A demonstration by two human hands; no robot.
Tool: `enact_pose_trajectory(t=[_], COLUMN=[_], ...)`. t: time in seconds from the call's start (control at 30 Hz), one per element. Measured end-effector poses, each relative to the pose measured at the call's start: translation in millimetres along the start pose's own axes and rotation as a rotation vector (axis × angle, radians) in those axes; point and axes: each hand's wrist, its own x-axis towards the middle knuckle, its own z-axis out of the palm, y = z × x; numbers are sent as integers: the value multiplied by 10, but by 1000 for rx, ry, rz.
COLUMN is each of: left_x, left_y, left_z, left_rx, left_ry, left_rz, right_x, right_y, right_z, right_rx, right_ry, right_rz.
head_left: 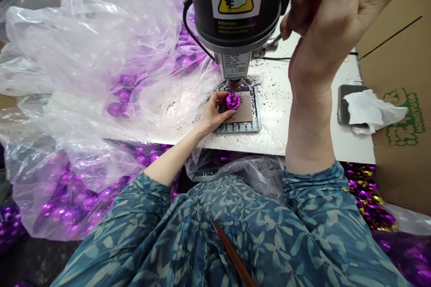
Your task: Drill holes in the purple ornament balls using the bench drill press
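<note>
A shiny purple ball (232,100) sits on a brown pad on the metal base plate (239,127) of a drill press (235,13), right under the drill chuck (235,82). My left hand (213,113) pinches the ball from the left side and steadies it. My right hand (328,6) is raised at the upper right, its fingers wrapped round something beside the machine head; what it grips is hidden by the hand.
A big clear plastic bag (94,58) with several purple balls lies at the left on the white table (296,112). More balls fill bags on the floor. A phone (343,105) under a white tissue and a cardboard box (400,98) stand at the right. Dark drill chips litter the table.
</note>
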Motion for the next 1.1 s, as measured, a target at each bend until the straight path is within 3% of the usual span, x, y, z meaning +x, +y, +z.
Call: enact_pose_trajectory(t=[0.17,0.53,0.63,0.93,1.1], left_x=[-63,-68,-63,-63,-63], left_y=[79,97,84,74,88], left_z=[85,181,194,201,210], left_rx=[29,42,36,14,24], left_ry=[22,40,42,51,57], left_rz=[79,27,24,23,-1], right_x=[4,-29,-122,-507,-608], right_y=[-39,58,58,241,246], right_z=[-8,-14,-23,-129,-199], right_rx=[1,20,33,57,-52], right_ry=[-13,28,54,131,90], right_rz=[30,-33,-45,-318,-268])
